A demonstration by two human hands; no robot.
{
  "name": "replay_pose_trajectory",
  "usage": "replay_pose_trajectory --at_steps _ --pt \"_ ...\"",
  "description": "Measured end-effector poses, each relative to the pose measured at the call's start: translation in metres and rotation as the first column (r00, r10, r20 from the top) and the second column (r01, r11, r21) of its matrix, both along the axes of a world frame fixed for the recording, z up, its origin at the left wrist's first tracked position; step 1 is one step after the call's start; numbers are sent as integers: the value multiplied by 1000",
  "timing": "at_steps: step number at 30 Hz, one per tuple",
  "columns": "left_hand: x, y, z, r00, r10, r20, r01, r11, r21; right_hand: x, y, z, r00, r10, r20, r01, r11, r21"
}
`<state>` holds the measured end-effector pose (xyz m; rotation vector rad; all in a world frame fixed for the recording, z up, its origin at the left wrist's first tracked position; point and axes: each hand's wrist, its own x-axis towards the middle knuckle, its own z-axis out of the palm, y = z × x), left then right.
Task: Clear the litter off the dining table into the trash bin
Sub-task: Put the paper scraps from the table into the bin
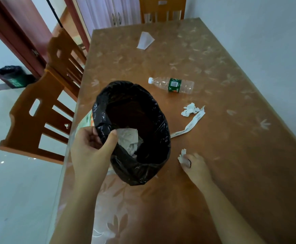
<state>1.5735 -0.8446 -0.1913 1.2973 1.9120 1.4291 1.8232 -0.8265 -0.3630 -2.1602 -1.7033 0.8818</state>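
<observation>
My left hand [92, 148] grips the near rim of a small trash bin [154, 110] lined with a black bag, held over the table's left edge. White paper [128, 138] lies inside it. On the tabletop to the bin's right, my right hand [195, 166] pinches a small crumpled tissue scrap [182, 156]. Farther out on the brown dining table [232, 155] lie a long paper strip [191, 123], a crumpled tissue [189, 109], an empty plastic bottle [172, 84] with a green label, and a folded white paper [145, 40] near the far end.
Two wooden chairs [38, 111] stand along the table's left side and another [162, 9] at the far end. A white wall runs along the right. A second black-lined bin [14, 75] stands on the floor by the doorway at left.
</observation>
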Motion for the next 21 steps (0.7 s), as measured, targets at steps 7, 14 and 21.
replay_pose_trajectory --at_steps 7,14,21 --pt "4 -11 2 999 33 3 -33 999 -1 -1 -4 -14 996 -50 -80 57 995 87" --pt "9 -23 2 997 73 1 -73 997 -28 7 -10 6 977 -101 -187 140 967 214" --pt "10 -42 6 997 77 22 -77 997 -7 1 -9 70 919 -97 -383 224 926 304"
